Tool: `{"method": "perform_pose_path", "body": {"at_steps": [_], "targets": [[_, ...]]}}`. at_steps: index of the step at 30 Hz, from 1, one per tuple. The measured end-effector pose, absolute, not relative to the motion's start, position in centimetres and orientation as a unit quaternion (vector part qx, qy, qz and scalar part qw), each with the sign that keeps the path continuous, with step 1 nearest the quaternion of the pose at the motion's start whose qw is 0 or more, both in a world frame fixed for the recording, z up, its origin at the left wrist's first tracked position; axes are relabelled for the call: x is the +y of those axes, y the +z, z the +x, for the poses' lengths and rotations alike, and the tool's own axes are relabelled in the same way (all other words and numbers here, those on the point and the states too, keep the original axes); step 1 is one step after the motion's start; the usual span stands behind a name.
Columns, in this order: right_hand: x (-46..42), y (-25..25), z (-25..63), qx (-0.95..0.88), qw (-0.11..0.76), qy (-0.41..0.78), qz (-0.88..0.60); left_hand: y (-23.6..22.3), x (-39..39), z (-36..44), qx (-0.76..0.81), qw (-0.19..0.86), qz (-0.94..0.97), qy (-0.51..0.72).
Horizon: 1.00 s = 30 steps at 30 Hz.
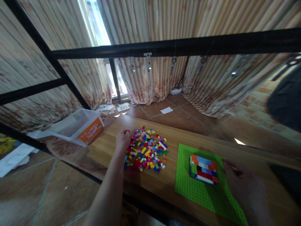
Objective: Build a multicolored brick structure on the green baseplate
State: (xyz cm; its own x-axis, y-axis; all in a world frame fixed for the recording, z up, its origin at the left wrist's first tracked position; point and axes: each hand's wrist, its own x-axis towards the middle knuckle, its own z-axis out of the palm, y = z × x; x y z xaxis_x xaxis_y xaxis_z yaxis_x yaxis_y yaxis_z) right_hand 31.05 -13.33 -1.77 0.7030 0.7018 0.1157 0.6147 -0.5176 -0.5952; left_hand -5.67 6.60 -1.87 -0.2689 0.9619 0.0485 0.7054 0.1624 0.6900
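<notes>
My left hand point(123, 140) is at the left edge of a heap of small coloured building bricks point(147, 152). Its fingers are curled together, and whatever may be in them is too small to make out. On the right lies a green baseplate point(185, 179) carrying a low block of joined bricks point(204, 169) in orange, blue, white, red and green. My right hand point(240, 175) is beside the baseplate's right edge, close to the brick block. It is blurred and dim, so its grip cannot be made out.
Heap and baseplate lie on a wooden table point(169, 130). A clear plastic box point(70, 125) with an orange label stands at the left. A black metal bar point(164, 50) with hanging clips crosses above. A dark flat object point(285, 179) lies at the right edge.
</notes>
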Motion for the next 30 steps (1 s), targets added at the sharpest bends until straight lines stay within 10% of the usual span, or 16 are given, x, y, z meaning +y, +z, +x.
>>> {"method": "perform_pose_path", "body": {"at_steps": [24, 30], "targets": [[-13.5, -1.3, 30.7, -0.385, 0.322, 0.08, -0.861, -0.8, 6.0, -4.1, 0.713, 0.164, 0.639, 0.236], [-13.4, -1.2, 29.0, -0.386, 0.456, 0.042, -0.801, 2.0, 2.9, -1.0, 0.482, 0.548, 0.57, 0.378]]}}
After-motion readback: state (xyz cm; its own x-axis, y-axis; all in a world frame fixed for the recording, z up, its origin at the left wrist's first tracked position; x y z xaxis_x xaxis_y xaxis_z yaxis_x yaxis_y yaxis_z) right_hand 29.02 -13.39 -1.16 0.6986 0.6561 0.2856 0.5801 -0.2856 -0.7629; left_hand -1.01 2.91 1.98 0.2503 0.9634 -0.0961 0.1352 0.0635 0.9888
